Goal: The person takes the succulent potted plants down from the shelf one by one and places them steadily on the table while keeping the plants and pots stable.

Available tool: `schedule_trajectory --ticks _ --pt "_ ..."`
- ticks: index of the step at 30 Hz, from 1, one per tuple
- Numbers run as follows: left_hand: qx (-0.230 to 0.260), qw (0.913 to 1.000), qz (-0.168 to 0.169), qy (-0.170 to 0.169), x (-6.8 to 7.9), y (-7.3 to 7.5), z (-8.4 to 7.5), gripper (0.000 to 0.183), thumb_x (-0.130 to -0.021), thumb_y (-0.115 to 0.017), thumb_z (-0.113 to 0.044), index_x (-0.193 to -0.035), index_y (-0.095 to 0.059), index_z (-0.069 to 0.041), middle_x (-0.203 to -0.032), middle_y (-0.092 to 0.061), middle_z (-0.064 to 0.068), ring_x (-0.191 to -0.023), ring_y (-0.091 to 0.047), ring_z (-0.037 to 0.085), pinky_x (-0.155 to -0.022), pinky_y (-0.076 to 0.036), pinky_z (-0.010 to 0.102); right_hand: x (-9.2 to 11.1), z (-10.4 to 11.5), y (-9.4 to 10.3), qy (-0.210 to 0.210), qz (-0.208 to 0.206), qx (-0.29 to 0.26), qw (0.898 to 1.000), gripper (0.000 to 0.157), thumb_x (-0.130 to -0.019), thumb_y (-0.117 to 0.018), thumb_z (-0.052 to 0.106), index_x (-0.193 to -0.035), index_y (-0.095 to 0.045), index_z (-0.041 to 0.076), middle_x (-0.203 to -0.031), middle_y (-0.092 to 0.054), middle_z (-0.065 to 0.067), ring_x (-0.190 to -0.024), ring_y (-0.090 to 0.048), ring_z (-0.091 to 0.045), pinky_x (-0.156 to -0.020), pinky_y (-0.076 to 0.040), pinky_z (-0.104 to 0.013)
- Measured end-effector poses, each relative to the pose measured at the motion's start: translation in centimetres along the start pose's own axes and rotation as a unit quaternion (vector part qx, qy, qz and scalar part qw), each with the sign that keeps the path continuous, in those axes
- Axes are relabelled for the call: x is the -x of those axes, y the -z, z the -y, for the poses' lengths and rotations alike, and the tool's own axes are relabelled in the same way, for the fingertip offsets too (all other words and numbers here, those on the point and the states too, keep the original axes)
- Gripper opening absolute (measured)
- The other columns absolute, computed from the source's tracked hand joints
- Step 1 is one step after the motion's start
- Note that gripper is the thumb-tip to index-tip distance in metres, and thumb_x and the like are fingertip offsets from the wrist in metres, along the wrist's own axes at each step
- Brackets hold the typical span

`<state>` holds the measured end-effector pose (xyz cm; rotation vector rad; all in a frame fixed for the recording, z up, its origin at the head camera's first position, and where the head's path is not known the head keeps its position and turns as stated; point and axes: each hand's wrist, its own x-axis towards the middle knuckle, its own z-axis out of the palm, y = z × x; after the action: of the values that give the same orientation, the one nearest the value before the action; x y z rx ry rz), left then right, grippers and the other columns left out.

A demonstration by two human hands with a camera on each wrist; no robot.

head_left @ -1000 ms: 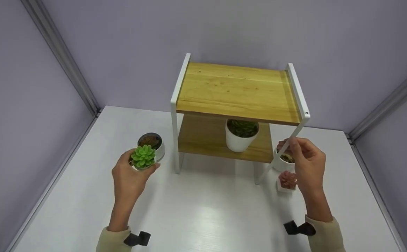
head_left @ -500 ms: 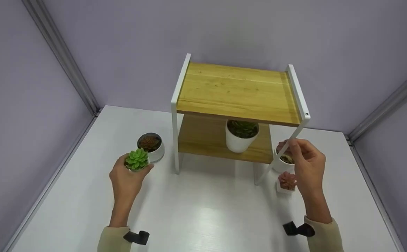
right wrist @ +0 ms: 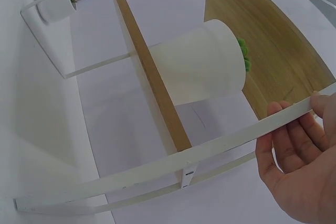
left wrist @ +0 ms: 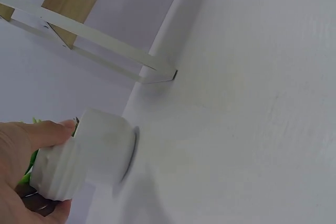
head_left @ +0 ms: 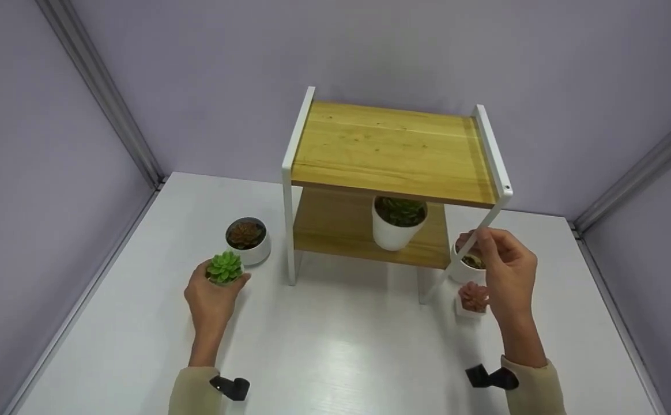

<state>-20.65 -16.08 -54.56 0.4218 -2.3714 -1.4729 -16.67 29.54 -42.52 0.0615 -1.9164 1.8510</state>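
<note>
My left hand (head_left: 211, 297) grips a small potted succulent (head_left: 225, 267) with bright green leaves. Its ribbed white pot (left wrist: 59, 171) shows between thumb and fingers in the left wrist view, held off the table. Just beyond it stands a round white pot with a brown succulent (head_left: 247, 241). On the other side, my right hand (head_left: 509, 271) pinches the white front upright (right wrist: 231, 141) of a two-tier wooden shelf (head_left: 396, 153). A larger white pot with a green plant (head_left: 394, 227) sits on the lower board, partly hidden beneath the top board.
Below my right hand is a pink succulent in a square white pot (head_left: 472, 300). Behind the upright, another round white pot (head_left: 467, 265) is partly covered by that hand. The white table (head_left: 335, 357) runs back to pale walls with grey metal corner rails (head_left: 105, 98).
My left hand with the green succulent has shifted slightly left and lower in the head view, uncovering more of the brown succulent's pot. The right hand stays on the upright.
</note>
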Motion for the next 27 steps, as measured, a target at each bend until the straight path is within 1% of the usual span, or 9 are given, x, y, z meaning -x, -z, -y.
schedule_trajectory --ticks 4,9,16,21,27 --pt "0.002 1.0 -0.002 0.009 -0.2 -0.6 0.9 0.072 -0.075 -0.086 -0.02 -0.132 -0.051 0.007 -0.13 -0.058 0.025 -0.128 -0.052 0.038 -0.107 -0.043 0.052 0.0 0.0 0.0 0.0 0.0 -0.002 1.0 0.029 -0.098 -0.061 0.018 -0.107 -0.065 -0.01 -0.095 -0.075 -0.01 -0.09 -0.074 -0.019 -0.086 -0.058 -0.026" --pt "0.003 0.9998 -0.003 0.02 -0.3 -1.1 1.7 0.072 -0.074 -0.087 -0.021 -0.131 -0.052 0.005 -0.13 -0.059 0.023 -0.128 -0.053 0.036 -0.108 -0.043 0.05 0.0 -0.1 0.0 -0.005 -0.003 -0.005 1.0 0.029 -0.098 -0.061 0.018 -0.106 -0.065 -0.01 -0.095 -0.075 -0.011 -0.09 -0.074 -0.019 -0.085 -0.058 -0.027" --pt "-0.008 0.9998 -0.004 0.017 -0.5 -1.7 2.3 0.072 -0.073 -0.088 -0.022 -0.129 -0.054 0.005 -0.128 -0.06 0.022 -0.126 -0.055 0.036 -0.107 -0.044 0.051 0.2 -0.1 -0.2 -0.009 -0.009 0.007 1.0 0.029 -0.098 -0.061 0.019 -0.107 -0.066 -0.008 -0.095 -0.074 -0.01 -0.091 -0.073 -0.02 -0.087 -0.058 -0.026" --pt "-0.011 0.9997 0.005 0.021 -0.6 -2.1 2.4 0.071 -0.074 -0.086 -0.021 -0.131 -0.052 0.005 -0.129 -0.059 0.023 -0.126 -0.054 0.037 -0.107 -0.043 0.052 0.1 -0.1 -0.1 -0.014 -0.01 0.004 1.0 0.03 -0.098 -0.062 0.02 -0.107 -0.066 -0.008 -0.094 -0.074 -0.01 -0.09 -0.073 -0.02 -0.087 -0.058 -0.026" --pt "-0.006 0.9997 0.008 0.022 -0.5 -2.4 2.7 0.07 -0.073 -0.087 -0.021 -0.129 -0.052 0.005 -0.127 -0.06 0.022 -0.125 -0.055 0.036 -0.107 -0.043 0.051 0.0 -0.2 -0.1 -0.012 -0.007 0.001 1.0 0.03 -0.098 -0.062 0.019 -0.107 -0.066 -0.009 -0.094 -0.074 -0.011 -0.09 -0.073 -0.02 -0.087 -0.057 -0.025"
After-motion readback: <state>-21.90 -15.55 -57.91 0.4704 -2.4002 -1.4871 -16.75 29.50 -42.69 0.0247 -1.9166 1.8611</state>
